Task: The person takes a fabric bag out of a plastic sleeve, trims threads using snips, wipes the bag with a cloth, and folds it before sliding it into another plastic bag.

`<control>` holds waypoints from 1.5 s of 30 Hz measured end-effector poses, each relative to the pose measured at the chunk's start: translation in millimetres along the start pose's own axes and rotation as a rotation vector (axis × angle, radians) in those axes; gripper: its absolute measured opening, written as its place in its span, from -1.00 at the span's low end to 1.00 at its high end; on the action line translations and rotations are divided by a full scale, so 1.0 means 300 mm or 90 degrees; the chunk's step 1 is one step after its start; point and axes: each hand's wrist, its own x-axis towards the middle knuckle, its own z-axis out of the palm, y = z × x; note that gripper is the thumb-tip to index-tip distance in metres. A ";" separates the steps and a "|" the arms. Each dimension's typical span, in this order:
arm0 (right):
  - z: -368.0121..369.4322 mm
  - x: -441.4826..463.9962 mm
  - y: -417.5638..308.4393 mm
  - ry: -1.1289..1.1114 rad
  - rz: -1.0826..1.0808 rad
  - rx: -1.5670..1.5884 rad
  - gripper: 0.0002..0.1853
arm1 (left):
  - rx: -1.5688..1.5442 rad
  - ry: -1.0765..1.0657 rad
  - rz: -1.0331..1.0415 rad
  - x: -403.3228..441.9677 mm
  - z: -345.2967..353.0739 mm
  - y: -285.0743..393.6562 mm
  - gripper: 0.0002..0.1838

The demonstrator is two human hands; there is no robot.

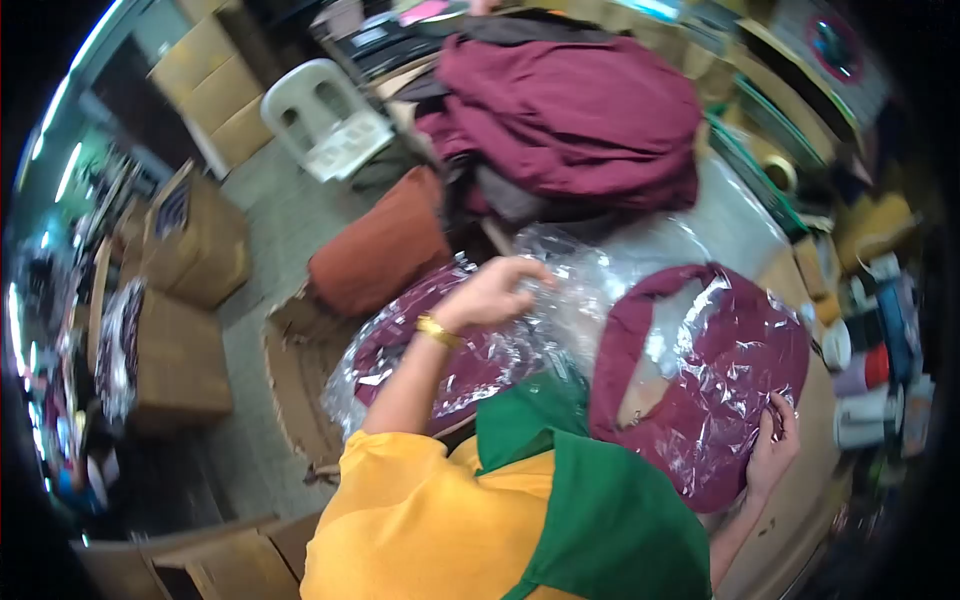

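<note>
In the head view, my left hand [498,292] is raised with curled fingers at the edge of a crumpled clear plastic bag [570,270]. It seems to pinch the film, though the fingertips blur slightly. My right hand [775,445] grips the right edge of a maroon ring-shaped fabric piece [745,370], fingers on top. Shiny clear plastic covers much of that piece, and a pale surface shows through its opening. Below my left forearm, another maroon fabric piece in clear plastic [455,385] lies in an open cardboard box [300,385].
A big heap of maroon fabric [575,110] lies ahead on the table. A rust-coloured cushion [385,245] rests at the box's far edge. Behind stands a white plastic chair [325,120]. Cardboard cartons [180,355] stand left; cups and small items [868,415] crowd the right.
</note>
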 end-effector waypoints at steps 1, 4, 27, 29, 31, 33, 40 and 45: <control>0.054 0.015 -0.151 -0.007 -0.099 -0.009 -0.69 | -0.022 -0.014 -0.187 -0.112 -0.139 0.045 -0.64; 0.256 0.002 -0.472 -0.075 -0.377 0.050 -0.70 | 0.049 0.182 -0.314 -0.506 -0.404 -0.028 -0.72; 1.466 -0.119 -0.320 -1.036 -0.378 -0.576 -0.20 | 0.393 0.131 -0.905 -0.751 0.101 -0.825 0.25; 1.500 -0.105 -0.266 -1.025 -0.389 -0.554 -0.23 | 0.368 0.058 -0.935 -0.715 0.056 -0.848 0.26; 1.499 -0.102 -0.252 -1.004 -0.350 -0.479 -0.27 | 0.346 0.006 -0.980 -0.675 0.024 -0.836 0.26; 1.500 -0.120 -0.263 -0.965 -0.341 -0.500 -0.30 | 0.344 -0.084 -1.010 -0.648 -0.024 -0.818 0.29; 1.104 -0.016 -0.614 -1.045 -0.409 0.058 -0.40 | 0.514 -0.116 -0.442 -0.788 0.370 -0.797 0.11; 0.688 0.129 -0.559 -0.956 -0.094 0.450 -0.59 | 0.568 -0.445 -0.498 -0.668 0.372 -0.950 -0.24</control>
